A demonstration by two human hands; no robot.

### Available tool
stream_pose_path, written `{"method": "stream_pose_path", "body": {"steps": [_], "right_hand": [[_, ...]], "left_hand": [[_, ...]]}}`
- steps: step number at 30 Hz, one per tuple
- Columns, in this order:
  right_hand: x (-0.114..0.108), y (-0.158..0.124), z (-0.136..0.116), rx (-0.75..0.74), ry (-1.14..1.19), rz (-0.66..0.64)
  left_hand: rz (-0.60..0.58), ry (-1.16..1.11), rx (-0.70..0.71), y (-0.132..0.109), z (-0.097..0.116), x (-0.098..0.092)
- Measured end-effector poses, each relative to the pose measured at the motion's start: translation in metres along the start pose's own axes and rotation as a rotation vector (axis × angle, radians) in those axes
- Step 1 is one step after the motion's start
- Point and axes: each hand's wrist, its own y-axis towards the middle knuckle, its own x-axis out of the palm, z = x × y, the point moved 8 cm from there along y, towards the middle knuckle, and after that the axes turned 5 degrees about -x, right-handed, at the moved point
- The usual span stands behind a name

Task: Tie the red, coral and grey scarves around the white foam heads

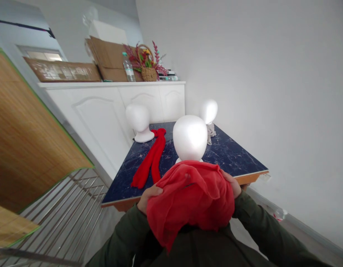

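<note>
Twice pinched, by left hand [149,196] and right hand [233,184], spread crosswise with one corner pointing down: red cloth [188,207]. Cannot read label [129,72] on bottle [128,64].

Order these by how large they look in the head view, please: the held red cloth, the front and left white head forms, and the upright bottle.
1. Held red cloth
2. Front white head form
3. Left white head form
4. Upright bottle
Nearness may exaggerate the first two.
</note>
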Motion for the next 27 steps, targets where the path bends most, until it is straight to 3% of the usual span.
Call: {"method": "stream_pose_path", "body": {"steps": [5,9,12,18,21,25,27], "right_hand": [[0.000,-0.003,0.019,0.134,0.001,-0.059],[0.006,-0.017,0.053,0.264,-0.026,-0.204],[0.017,-0.025,0.065,0.316,-0.085,-0.357],[0.071,-0.020,0.040,0.073,-0.441,-0.754],[0.077,-0.010,0.045,0.045,-0.538,-0.696],[0.051,-0.005,0.058,0.157,-0.315,-0.434],[0.039,-0.012,0.064,0.269,-0.301,-0.414]], "left_hand": [[-0.080,0.018,-0.068,-0.004,0.005,0.023],[-0.023,-0.043,0.012,0.000,0.015,0.034],[-0.023,-0.105,0.058,0.006,0.015,0.037],[-0.068,-0.026,0.045,0.007,0.015,0.043],[-0.126,0.100,-0.014,0.002,0.023,0.051],[-0.128,0.190,-0.054,-0.007,0.041,0.055],[-0.093,0.228,-0.053,-0.012,0.050,0.054]]}}
